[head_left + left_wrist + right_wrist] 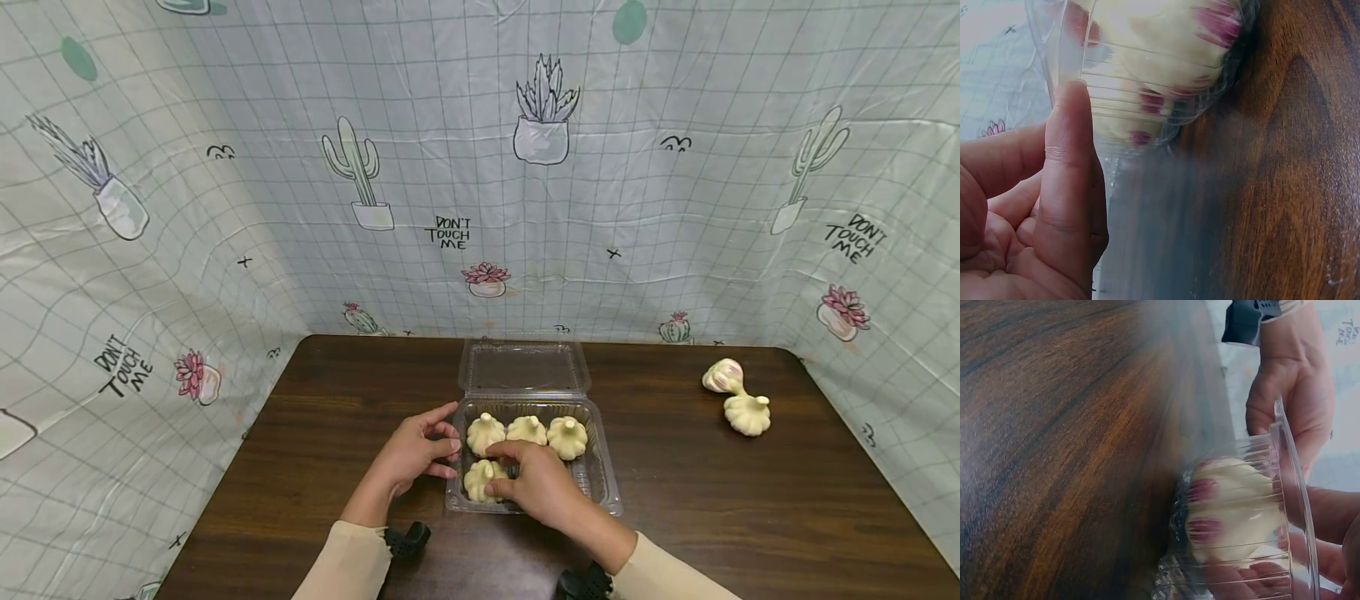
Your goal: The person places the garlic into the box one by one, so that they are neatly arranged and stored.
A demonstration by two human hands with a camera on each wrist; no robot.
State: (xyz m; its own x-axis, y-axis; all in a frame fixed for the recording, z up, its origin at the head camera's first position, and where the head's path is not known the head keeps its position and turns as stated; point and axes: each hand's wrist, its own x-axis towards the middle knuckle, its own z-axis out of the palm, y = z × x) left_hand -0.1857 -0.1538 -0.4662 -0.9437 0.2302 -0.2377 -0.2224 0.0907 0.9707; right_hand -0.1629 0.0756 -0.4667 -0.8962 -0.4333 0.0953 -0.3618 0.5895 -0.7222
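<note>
A clear plastic clamshell container (609, 492) sits on the table with its lid (525, 367) folded back. Along its far side stand three garlic bulbs, left (484, 432), middle (527, 427) and right (570, 442), stems up. My right hand (542, 482) reaches into the tray and pinches another garlic bulb (477, 481) in the near left corner, thumb in front and finger behind. At the tray's left side, my left hand (411, 454) touches the rim with extended fingers. Through the ribbed wall, the right wrist view shows a garlic bulb (1232, 512) with purple patches.
Two more garlic bulbs lie at the far right of the dark wooden table (675, 500), one tipped over (723, 377) and one upright (747, 415). A printed curtain (420, 292) hangs behind and along both sides of the table.
</note>
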